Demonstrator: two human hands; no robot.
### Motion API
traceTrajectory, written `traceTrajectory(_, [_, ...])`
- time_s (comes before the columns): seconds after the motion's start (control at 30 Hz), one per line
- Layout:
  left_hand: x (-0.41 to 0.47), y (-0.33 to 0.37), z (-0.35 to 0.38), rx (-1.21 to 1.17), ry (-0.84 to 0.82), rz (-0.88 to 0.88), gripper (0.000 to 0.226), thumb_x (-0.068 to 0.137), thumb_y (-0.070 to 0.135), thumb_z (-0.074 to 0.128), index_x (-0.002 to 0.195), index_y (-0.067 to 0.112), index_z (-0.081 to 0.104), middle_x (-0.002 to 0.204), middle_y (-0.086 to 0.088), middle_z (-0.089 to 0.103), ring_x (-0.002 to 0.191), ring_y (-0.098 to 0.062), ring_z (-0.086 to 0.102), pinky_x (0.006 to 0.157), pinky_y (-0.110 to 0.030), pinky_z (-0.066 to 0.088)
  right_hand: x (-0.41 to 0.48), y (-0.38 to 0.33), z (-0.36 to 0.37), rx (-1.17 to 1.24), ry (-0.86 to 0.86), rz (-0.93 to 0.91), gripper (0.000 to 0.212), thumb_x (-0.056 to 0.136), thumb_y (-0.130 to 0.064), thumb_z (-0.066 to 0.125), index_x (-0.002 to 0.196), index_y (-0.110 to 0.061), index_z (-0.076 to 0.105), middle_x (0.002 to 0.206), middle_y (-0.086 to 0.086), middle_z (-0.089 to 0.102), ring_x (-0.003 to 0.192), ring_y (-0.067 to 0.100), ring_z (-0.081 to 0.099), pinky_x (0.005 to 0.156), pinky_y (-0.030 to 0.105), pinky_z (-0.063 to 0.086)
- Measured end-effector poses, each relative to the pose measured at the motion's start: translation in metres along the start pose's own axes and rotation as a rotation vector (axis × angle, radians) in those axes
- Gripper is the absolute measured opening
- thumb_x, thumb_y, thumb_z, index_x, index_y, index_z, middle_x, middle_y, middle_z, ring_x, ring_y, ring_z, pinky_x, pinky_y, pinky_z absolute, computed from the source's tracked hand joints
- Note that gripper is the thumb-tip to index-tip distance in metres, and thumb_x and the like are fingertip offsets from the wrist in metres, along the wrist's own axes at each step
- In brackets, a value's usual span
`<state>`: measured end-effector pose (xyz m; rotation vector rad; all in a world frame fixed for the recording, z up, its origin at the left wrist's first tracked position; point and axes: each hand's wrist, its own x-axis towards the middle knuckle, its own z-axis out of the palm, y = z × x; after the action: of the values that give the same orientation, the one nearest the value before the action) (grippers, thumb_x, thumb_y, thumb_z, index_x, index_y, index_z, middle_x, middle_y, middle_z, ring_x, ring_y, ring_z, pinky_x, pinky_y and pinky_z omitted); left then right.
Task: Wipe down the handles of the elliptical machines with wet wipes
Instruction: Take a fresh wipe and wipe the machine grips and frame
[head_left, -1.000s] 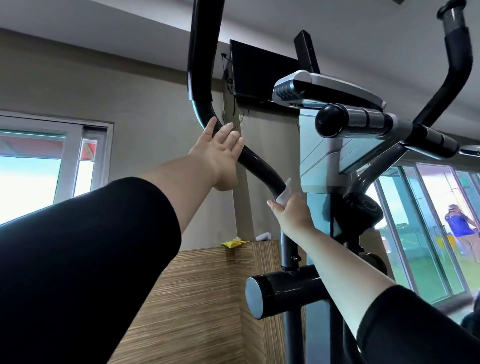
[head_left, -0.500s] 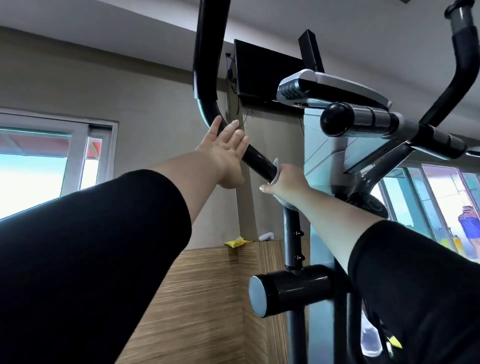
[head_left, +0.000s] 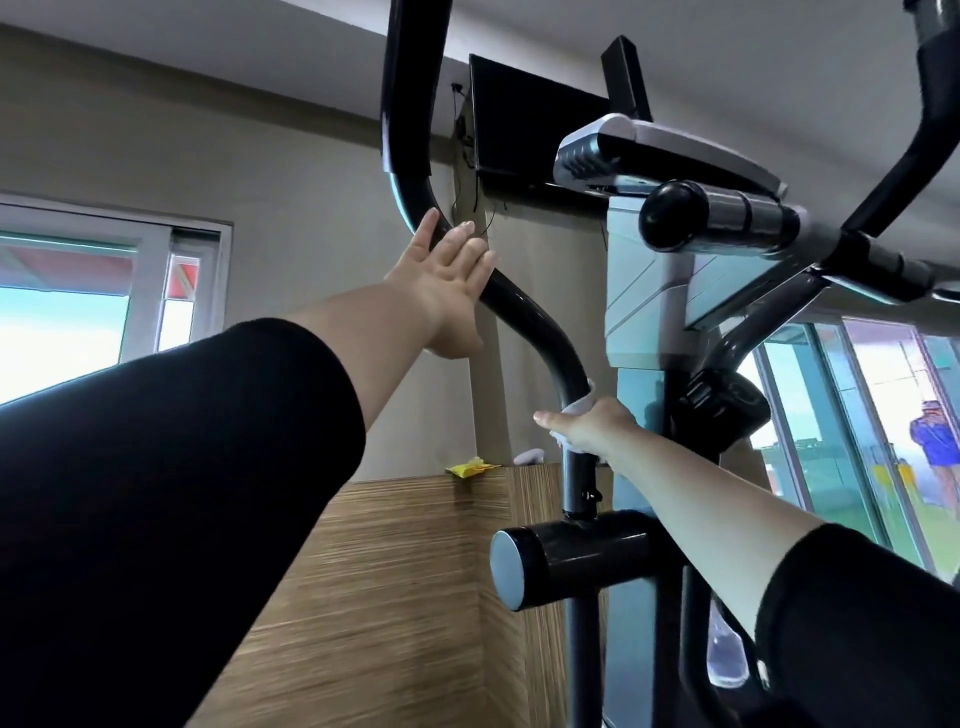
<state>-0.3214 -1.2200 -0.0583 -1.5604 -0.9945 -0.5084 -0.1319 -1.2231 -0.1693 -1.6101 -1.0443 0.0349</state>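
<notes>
The elliptical's left moving handle is a curved black bar that rises from a pivot to a foam grip overhead. My left hand presses flat against the bar's upper bend with its fingers straight. Lower down, my right hand wraps a white wet wipe round the bar just above its vertical stem. Most of the wipe is hidden under my fingers. The right moving handle curves up at the far right.
The grey console and the short fixed grip jut out above my right arm. A black pivot cylinder sits below my right hand. A wood-panelled ledge carries a yellow packet. A person stands outside the glass.
My right hand with the wipe slid up the bar to the bend, then back down to just above the stem. My left hand stayed pressed on the upper bend.
</notes>
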Motion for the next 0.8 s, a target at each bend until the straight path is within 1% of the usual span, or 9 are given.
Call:
traceTrajectory(0.13, [0.000,0.001,-0.002,-0.001,-0.024,-0.002,0.087,0.091,0.053,0.033,0.154,0.013,-0.012,0.162,-0.007,-0.013,0.147,-0.025,-0.024,0.113,-0.053,-0.022,0.008,0.012,0.007,-0.023,0.352,-0.307,0.036,0.089,-0.046,0.063,0.084,-0.011,0.057,0.087,0.013,0.065,0.078,0.020,0.059,0.053,0.018,0.040])
traceTrajectory(0.23, [0.000,0.002,-0.004,-0.011,-0.040,-0.011,0.090,0.090,0.055,0.035,0.154,0.013,-0.012,0.162,-0.007,-0.012,0.147,-0.024,-0.024,0.113,-0.053,-0.022,0.000,0.030,0.011,-0.258,0.583,-0.510,0.032,0.094,-0.032,0.059,0.113,-0.006,0.058,0.104,0.016,0.051,0.100,0.031,0.044,0.081,0.033,0.042])
traceTrajectory(0.3, [-0.001,0.002,-0.006,-0.019,-0.048,-0.010,0.091,0.089,0.057,0.036,0.154,0.013,-0.011,0.163,-0.006,-0.011,0.147,-0.024,-0.023,0.112,-0.053,-0.022,-0.011,0.043,0.021,-0.380,0.527,-0.635,0.031,0.092,-0.015,0.058,0.121,-0.009,0.050,0.103,0.011,0.046,0.097,0.029,0.044,0.080,0.034,0.041])
traceTrajectory(0.4, [-0.001,0.002,-0.007,-0.030,-0.056,-0.018,0.092,0.089,0.058,0.037,0.154,0.014,-0.010,0.163,-0.006,-0.010,0.147,-0.023,-0.022,0.113,-0.053,-0.022,-0.017,0.061,0.035,-0.345,0.211,-0.655,0.010,0.097,-0.022,0.045,0.100,-0.018,0.054,0.094,0.003,0.049,0.102,0.029,0.053,0.085,0.037,0.043])
traceTrajectory(0.5, [-0.001,0.003,-0.008,-0.026,-0.066,-0.026,0.093,0.089,0.060,0.037,0.154,0.013,-0.010,0.163,-0.007,-0.010,0.147,-0.023,-0.022,0.114,-0.054,-0.021,-0.017,0.069,0.044,-0.482,-0.002,-0.597,0.026,0.098,-0.007,0.038,0.115,-0.002,0.057,0.119,0.018,0.055,0.118,0.032,0.048,0.099,0.040,0.036])
traceTrajectory(0.6, [-0.001,0.003,-0.010,-0.015,-0.056,-0.022,0.094,0.088,0.062,0.037,0.154,0.013,-0.009,0.163,-0.007,-0.008,0.148,-0.023,-0.020,0.113,-0.054,-0.021,-0.035,0.074,0.055,-0.485,-0.071,-0.603,0.022,0.093,0.001,0.038,0.097,-0.005,0.058,0.091,0.010,0.054,0.120,0.032,0.048,0.096,0.035,0.040])
traceTrajectory(0.67, [-0.001,0.002,-0.009,-0.019,-0.054,-0.021,0.094,0.087,0.062,0.037,0.154,0.013,-0.009,0.163,-0.006,-0.007,0.148,-0.023,-0.020,0.112,-0.054,-0.021,-0.049,0.079,0.059,-0.495,-0.106,-0.601,0.018,0.092,-0.003,0.038,0.090,-0.010,0.054,0.089,0.001,0.053,0.111,0.027,0.053,0.087,0.033,0.048])
traceTrajectory(0.77, [-0.002,0.004,-0.008,-0.021,-0.056,-0.023,0.093,0.088,0.060,0.037,0.154,0.014,-0.009,0.163,-0.006,-0.008,0.148,-0.023,-0.020,0.113,-0.054,-0.021,-0.065,0.075,0.058,-0.455,-0.154,-0.589,0.033,0.099,-0.028,0.035,0.104,-0.017,0.066,0.117,0.002,0.064,0.103,0.019,0.062,0.080,0.031,0.050])
traceTrajectory(0.8, [-0.002,0.004,-0.009,-0.025,-0.056,-0.022,0.093,0.088,0.059,0.037,0.154,0.013,-0.008,0.163,-0.007,-0.007,0.148,-0.023,-0.020,0.113,-0.054,-0.020,-0.068,0.074,0.056,-0.402,-0.184,-0.575,0.036,0.099,-0.037,0.035,0.092,-0.026,0.068,0.114,0.000,0.067,0.098,0.014,0.063,0.078,0.028,0.048])
